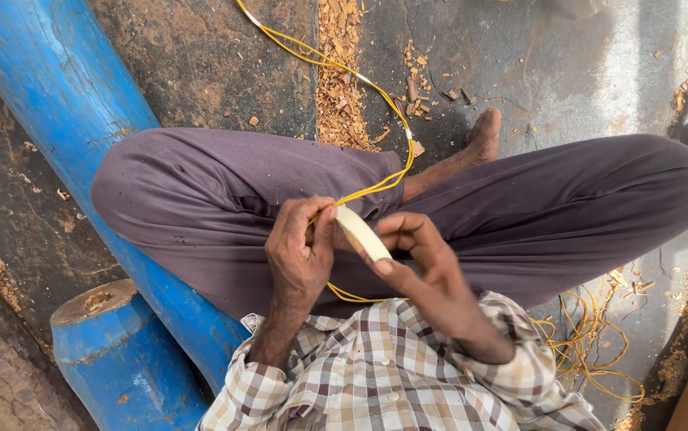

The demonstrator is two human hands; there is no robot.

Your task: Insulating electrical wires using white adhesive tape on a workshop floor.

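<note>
Yellow wire point(360, 194) pinched in left hand point(300, 251), fingers together on it, just above lap. Right hand point(423, 263) fingers clamped on pale tape roll point(362, 232), touching wire. Risk, likely: tape slips off thin wire; slack strand toward feet tugs free.
</note>
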